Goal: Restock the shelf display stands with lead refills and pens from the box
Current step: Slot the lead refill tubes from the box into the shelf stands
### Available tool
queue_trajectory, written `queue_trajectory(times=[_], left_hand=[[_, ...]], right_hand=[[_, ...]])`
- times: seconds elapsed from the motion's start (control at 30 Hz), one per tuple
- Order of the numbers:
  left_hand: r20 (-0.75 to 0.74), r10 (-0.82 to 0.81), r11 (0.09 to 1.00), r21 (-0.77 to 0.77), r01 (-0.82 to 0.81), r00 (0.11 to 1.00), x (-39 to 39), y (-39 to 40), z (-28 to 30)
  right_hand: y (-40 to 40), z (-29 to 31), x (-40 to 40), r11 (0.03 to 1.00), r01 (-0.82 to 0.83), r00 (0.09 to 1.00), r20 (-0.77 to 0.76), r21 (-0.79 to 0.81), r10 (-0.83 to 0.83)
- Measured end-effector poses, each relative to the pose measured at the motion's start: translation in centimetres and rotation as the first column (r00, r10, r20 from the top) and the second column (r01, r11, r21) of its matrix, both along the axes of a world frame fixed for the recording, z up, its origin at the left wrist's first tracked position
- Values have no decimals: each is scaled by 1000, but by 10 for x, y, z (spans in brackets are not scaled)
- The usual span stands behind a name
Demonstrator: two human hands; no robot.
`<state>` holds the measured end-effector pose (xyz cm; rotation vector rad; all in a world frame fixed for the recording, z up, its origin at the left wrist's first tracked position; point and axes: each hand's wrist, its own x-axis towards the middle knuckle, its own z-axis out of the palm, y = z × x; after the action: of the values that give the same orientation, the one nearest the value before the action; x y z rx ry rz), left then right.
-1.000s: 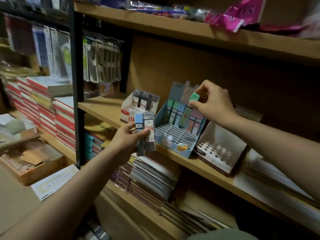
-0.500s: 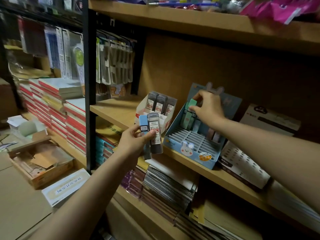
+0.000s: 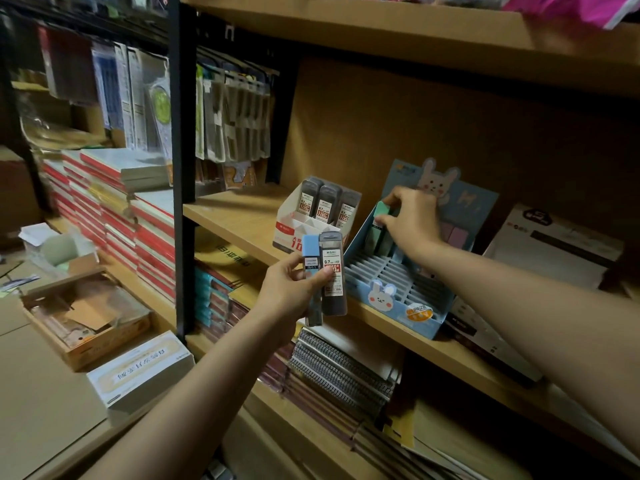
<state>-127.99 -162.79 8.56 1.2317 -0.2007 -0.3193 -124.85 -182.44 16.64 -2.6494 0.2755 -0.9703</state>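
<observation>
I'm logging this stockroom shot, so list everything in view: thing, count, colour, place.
green-capped lead refill case: one, green, being set into the rabbit stand's back row
blue cardboard rabbit display stand: one, pale blue, middle shelf
white cardboard refill stand: one, white and red, holding three dark cases, left of the rabbit stand
blue-capped refill case: one, left hand
dark 0.7 refill case: one, left hand
spiral notebooks: stack, lower shelf
left hand: grips two cases
right hand: pinches the green case
</observation>
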Motion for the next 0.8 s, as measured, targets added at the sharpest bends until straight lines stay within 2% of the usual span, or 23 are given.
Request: queue_trajectory(times=[0.2, 0.3, 0.37, 0.43, 0.5, 0.6, 0.67, 0.8], left_hand=[[1, -23, 1000, 2, 23, 1000, -4, 1, 1], [20, -41, 999, 11, 40, 999, -6, 4, 0], [34, -67, 998, 19, 66, 997, -7, 4, 1], [47, -92, 996, 26, 91, 995, -8, 3, 2], [73, -104, 994, 40, 102, 992, -11, 3, 3], [114, -73, 996, 56, 67, 991, -11, 4, 4], [114, -39, 999, 37, 35, 993, -6, 9, 5], [27, 18, 1000, 11, -18, 999, 7, 29, 9]], right_hand=[[0, 4, -10, 997, 6, 999, -42, -71, -9], [8, 6, -30, 990, -140, 990, 23, 24, 139], [18, 5, -47, 947, -291, 943, -126, 135, 308], [27, 1, -62, 891, -372, 847, -298, 260, 440], [35, -3, -68, 867, -381, 810, -336, 321, 481], [40, 3, -65, 859, -361, 838, -278, 363, 470], [37, 17, -60, 884, -344, 881, -216, 317, 421], [26, 58, -39, 897, -342, 937, 26, 281, 349]])
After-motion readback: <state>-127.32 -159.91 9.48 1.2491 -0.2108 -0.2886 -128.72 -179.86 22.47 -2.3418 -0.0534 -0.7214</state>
